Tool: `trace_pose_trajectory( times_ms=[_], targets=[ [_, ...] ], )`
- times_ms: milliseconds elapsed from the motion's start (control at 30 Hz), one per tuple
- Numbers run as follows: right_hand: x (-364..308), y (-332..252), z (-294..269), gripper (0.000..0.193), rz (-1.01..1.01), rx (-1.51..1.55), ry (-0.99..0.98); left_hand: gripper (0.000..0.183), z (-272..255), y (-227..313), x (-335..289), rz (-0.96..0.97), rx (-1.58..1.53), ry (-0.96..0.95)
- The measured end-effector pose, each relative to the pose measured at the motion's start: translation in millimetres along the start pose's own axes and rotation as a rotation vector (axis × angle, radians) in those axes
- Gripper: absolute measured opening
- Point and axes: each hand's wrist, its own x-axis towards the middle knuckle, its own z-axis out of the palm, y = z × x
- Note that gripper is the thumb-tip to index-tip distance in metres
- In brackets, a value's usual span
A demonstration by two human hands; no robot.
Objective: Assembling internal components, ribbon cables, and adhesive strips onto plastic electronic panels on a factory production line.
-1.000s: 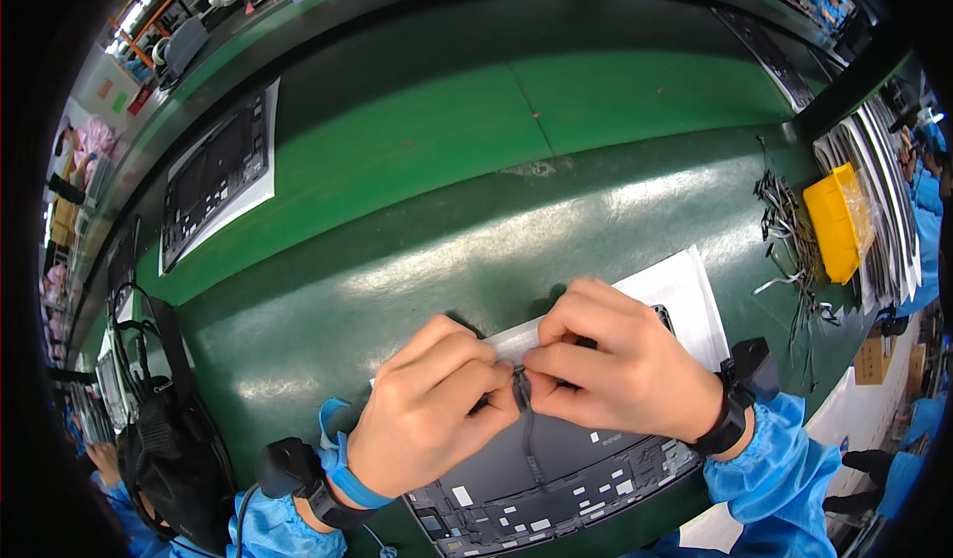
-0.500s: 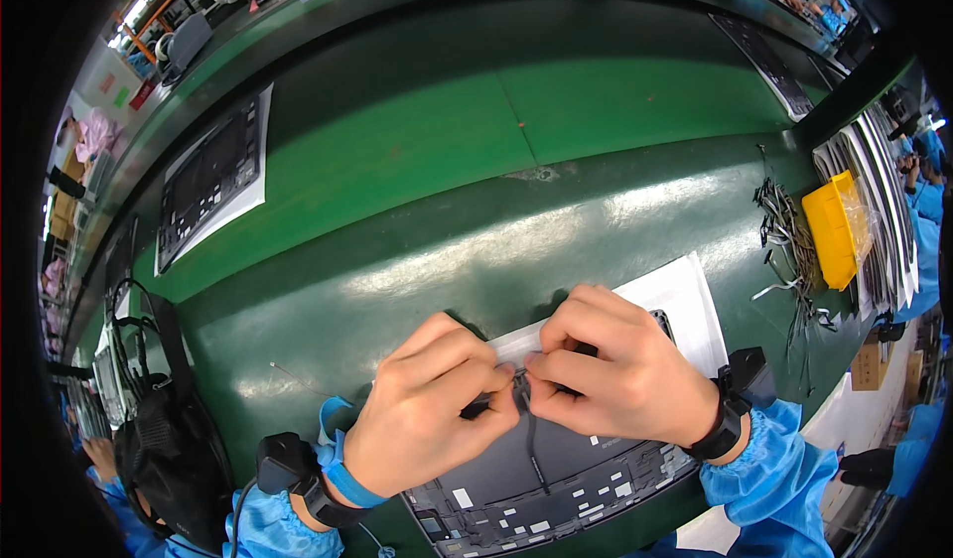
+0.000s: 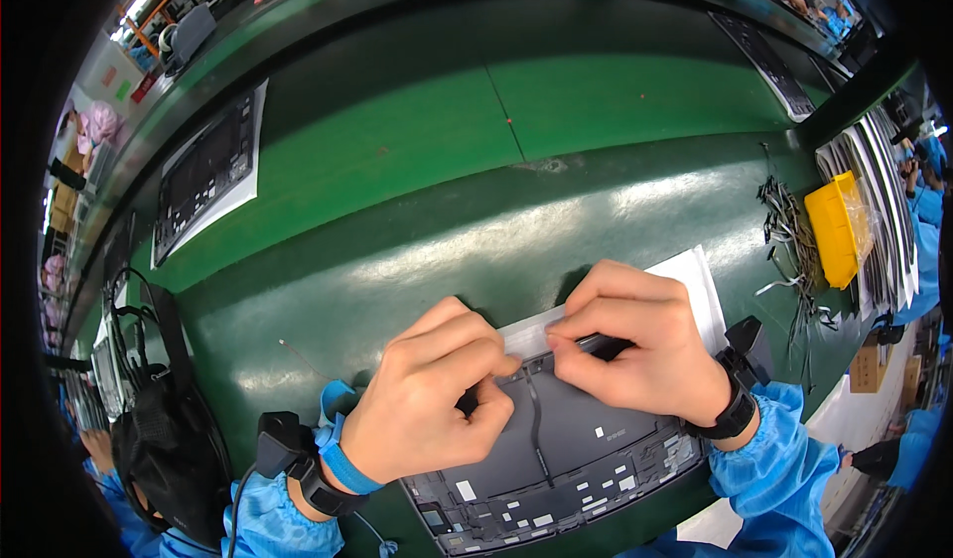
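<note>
A dark grey device housing with small white labels and parts along its near side lies in front of me on a white sheet. A thin dark cable runs down its middle. Over the housing's far left part, my left hand is closed, its thumb and forefinger together beside the cable's far end. My right hand pinches just past the housing's far edge, right of the cable. Whatever either pinch holds is too small or hidden. Both wrists wear black bands, the left also a blue strap.
Loose cables lie in a heap at the right, beside a yellow bin and a stack of sheets. Similar housings rest on the green belt, at far left and far right. A black bag stands at left. Other people work beyond.
My hands were fingertip to fingertip at the cable's far end. Now they are apart: the right has moved up and right, and more of the cable shows.
</note>
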Motion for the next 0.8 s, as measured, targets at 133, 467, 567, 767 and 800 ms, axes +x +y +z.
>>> trace_pose_trajectory(
  times_ms=[133,467,567,767,800],
  targets=[
    [0.3,-0.2,-9.1,0.011,0.082,0.038,0.087,0.023,4.4,4.7,5.0,-0.005,0.003,-0.001],
    [-6.6,2.8,-25.3,0.011,0.092,-0.051,0.242,0.02,10.9,5.8,8.5,-0.03,0.066,-0.013],
    [-9.2,12.4,-36.4,0.013,-0.012,-0.243,0.239,0.02,13.1,3.2,3.8,-0.037,0.073,-0.002],
    [-7.1,24.0,-35.9,0.014,0.011,-0.324,0.252,0.02,18.1,-5.0,2.9,-0.022,0.103,0.027],
    [-6.0,24.4,-34.1,0.014,-0.032,-0.354,0.244,0.02,18.8,-6.3,3.2,-0.022,0.118,0.031]
  ],
)
